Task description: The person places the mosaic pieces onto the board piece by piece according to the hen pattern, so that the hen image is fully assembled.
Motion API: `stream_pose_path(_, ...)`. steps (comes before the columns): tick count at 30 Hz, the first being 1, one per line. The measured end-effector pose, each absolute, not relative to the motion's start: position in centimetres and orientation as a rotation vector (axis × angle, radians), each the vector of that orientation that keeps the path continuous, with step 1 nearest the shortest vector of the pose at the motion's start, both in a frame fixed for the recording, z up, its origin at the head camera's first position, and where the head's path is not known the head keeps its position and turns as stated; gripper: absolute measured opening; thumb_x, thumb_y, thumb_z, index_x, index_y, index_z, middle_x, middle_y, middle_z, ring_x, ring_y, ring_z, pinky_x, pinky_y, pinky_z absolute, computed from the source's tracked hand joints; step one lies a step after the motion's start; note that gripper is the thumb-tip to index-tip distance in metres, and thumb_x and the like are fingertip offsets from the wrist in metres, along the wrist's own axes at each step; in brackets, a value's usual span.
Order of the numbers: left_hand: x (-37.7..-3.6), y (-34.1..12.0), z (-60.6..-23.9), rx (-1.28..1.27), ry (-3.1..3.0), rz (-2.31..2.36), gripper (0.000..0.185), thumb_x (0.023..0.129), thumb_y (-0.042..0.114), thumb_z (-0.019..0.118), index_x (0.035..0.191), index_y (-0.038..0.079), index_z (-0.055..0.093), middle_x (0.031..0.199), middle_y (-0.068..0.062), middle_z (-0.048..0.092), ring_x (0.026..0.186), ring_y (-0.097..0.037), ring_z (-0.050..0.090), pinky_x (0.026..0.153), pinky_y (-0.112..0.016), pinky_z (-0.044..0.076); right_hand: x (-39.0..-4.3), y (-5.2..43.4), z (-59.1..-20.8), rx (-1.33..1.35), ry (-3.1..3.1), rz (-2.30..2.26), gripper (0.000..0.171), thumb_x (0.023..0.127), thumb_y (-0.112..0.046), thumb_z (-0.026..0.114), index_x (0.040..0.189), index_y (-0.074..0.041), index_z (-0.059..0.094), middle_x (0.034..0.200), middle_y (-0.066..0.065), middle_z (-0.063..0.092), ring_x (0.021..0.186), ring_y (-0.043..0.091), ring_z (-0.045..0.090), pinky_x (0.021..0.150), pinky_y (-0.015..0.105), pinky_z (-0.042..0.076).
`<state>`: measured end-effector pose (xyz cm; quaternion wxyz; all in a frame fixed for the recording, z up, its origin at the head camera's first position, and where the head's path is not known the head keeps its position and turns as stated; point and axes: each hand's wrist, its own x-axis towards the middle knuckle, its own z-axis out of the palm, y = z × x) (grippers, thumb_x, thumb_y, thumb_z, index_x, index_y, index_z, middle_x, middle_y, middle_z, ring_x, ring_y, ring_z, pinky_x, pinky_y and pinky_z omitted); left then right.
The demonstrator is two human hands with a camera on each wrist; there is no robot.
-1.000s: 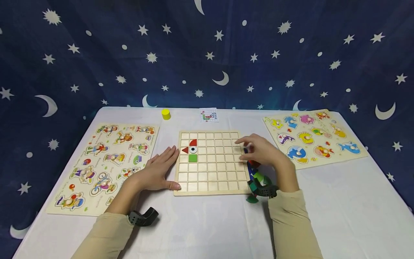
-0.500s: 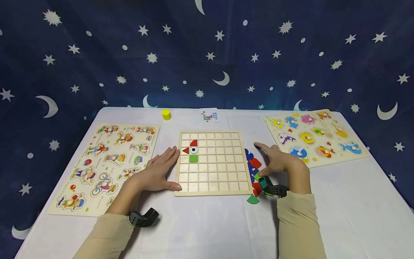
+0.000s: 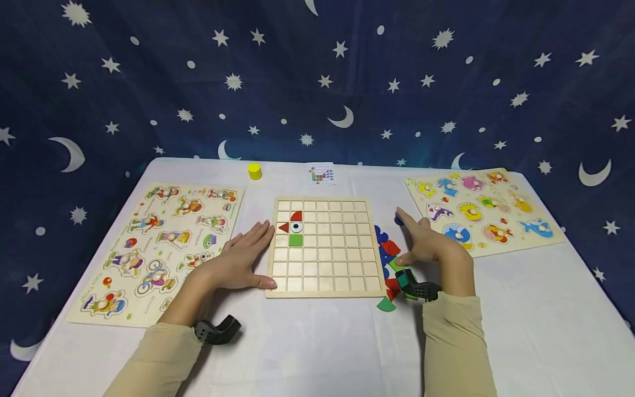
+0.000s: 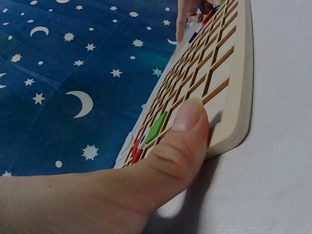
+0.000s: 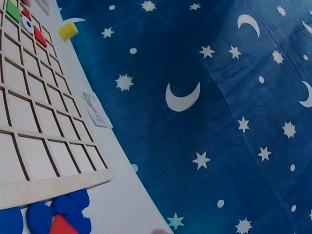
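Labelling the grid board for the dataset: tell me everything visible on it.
The grid board is a square, pale wooden tray lying flat on the white tablecloth, divided by thin ridges into rows of square cells. Most cells are bare. Near its far left corner sit a red triangle, a red quarter-round piece, a white tile with a black eye and a green square. The left hand rests open along its left edge, thumb on the near corner. Loose coloured pieces lie just off its right edge.
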<state>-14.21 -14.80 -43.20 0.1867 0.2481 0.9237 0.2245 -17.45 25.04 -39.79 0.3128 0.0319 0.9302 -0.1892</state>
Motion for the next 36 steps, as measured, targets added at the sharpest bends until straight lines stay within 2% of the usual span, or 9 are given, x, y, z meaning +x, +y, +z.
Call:
stream_pose_path(2, -14.3, -14.8, -43.3, 0.697, 2.598, 0.628, 0.118, 0.069, 0.062, 0.072, 0.154, 0.01, 0.009, 0.161, -0.009, 0.002, 0.149, -0.028, -0.001, 0.116, -0.057, 0.006, -17.6, 25.3, -39.8, 0.089, 2.492, -0.517, 0.119, 0.072, -0.04, 0.08, 0.153, -0.028, -0.006, 0.151, 0.037, -0.001, 0.132, 0.062, 0.017, 0.095, 0.075, 0.028)
stream_pose_path(6, -14.3, -14.8, -43.4, 0.699, 2.599, 0.628, 0.118, 0.069, 0.063, 0.072, 0.154, 0.01, 0.009, 0.162, -0.009, 0.002, 0.149, -0.028, 0.0, 0.116, -0.057, 0.007, -17.9, 25.8, -39.9, 0.112, 2.578, -0.575, 0.111, 0.076, -0.035, 0.079, 0.154, -0.024, 0.001, 0.152, 0.035, 0.004, 0.136, 0.057, 0.015, 0.098, 0.074, 0.025)
stream_pose_path(10, -14.3, -14.8, -43.3, 0.701, 2.6, 0.631, 0.118, 0.069, 0.062, 0.072, 0.154, 0.01, 0.009, 0.161, -0.009, 0.002, 0.149, -0.028, 0.0, 0.116, -0.057, 0.007, -17.8, 26.1, -39.6, 0.086, 2.591, -0.619, 0.08, 0.078, -0.029, 0.078, 0.143, -0.015, 0.033, 0.147, 0.031, 0.024, 0.131, 0.048, 0.028, 0.103, 0.069, 0.028)
stream_pose_path(12, -14.3, -14.8, -43.3, 0.698, 2.599, 0.631, 0.118, 0.069, 0.062, 0.072, 0.154, 0.01, 0.009, 0.161, -0.009, 0.002, 0.149, -0.028, 0.0, 0.116, -0.057, 0.007, -17.5, 26.3, -39.5, 0.046, 2.563, -0.628, 0.06, 0.078, -0.027, 0.078, 0.127, -0.011, 0.047, 0.134, 0.026, 0.04, 0.12, 0.041, 0.038, 0.101, 0.062, 0.036)
stream_pose_path(15, -14.3, -14.8, -43.2, 0.698, 2.604, 0.619, 0.117, 0.07, 0.062, 0.072, 0.153, 0.008, 0.01, 0.161, -0.01, 0.003, 0.149, -0.029, 0.001, 0.115, -0.057, 0.007, -17.3, 26.6, -39.4, -0.028, 2.503, -0.65, 0.041, 0.078, -0.023, 0.079, 0.109, -0.009, 0.056, 0.104, 0.016, 0.05, 0.097, 0.03, 0.047, 0.082, 0.043, 0.045)
stream_pose_path(17, -14.2, -14.8, -43.2, 0.702, 2.609, 0.615, 0.116, 0.07, 0.061, 0.072, 0.153, 0.008, 0.011, 0.161, -0.011, 0.003, 0.149, -0.029, 0.002, 0.115, -0.058, 0.008, -17.2, 26.7, -39.5, -0.067, 2.486, -0.664, 0.037, 0.077, -0.021, 0.079, 0.104, -0.008, 0.057, 0.089, 0.009, 0.047, 0.085, 0.023, 0.045, 0.07, 0.034, 0.039)
stream_pose_path(19, -14.2, -14.8, -43.1, 0.704, 2.614, 0.616, 0.116, 0.07, 0.061, 0.072, 0.153, 0.007, 0.011, 0.161, -0.012, 0.004, 0.149, -0.03, 0.002, 0.115, -0.058, 0.008, -17.2, 26.8, -39.5, -0.093, 2.477, -0.683, 0.035, 0.077, -0.018, 0.079, 0.103, -0.007, 0.058, 0.083, 0.006, 0.043, 0.081, 0.021, 0.043, 0.066, 0.031, 0.034)
stream_pose_path(25, -14.3, -14.8, -43.3, 0.711, 2.617, 0.616, 0.116, 0.07, 0.062, 0.071, 0.153, 0.007, 0.012, 0.161, -0.012, 0.005, 0.149, -0.03, 0.004, 0.115, -0.058, 0.008, -17.3, 27.1, -39.9, -0.107, 2.456, -0.75, 0.035, 0.077, -0.015, 0.079, 0.106, -0.009, 0.061, 0.084, 0.005, 0.04, 0.083, 0.021, 0.041, 0.068, 0.033, 0.032)
stream_pose_path(36, -14.4, -14.8, -43.3, 0.712, 2.617, 0.617, 0.117, 0.07, 0.063, 0.071, 0.153, 0.008, 0.011, 0.161, -0.011, 0.004, 0.149, -0.03, 0.003, 0.115, -0.058, 0.008, -17.4, 26.9, -40.2, -0.102, 2.474, -0.722, 0.038, 0.074, -0.024, 0.082, 0.103, -0.01, 0.062, 0.081, 0.005, 0.04, 0.079, 0.021, 0.041, 0.066, 0.033, 0.032)
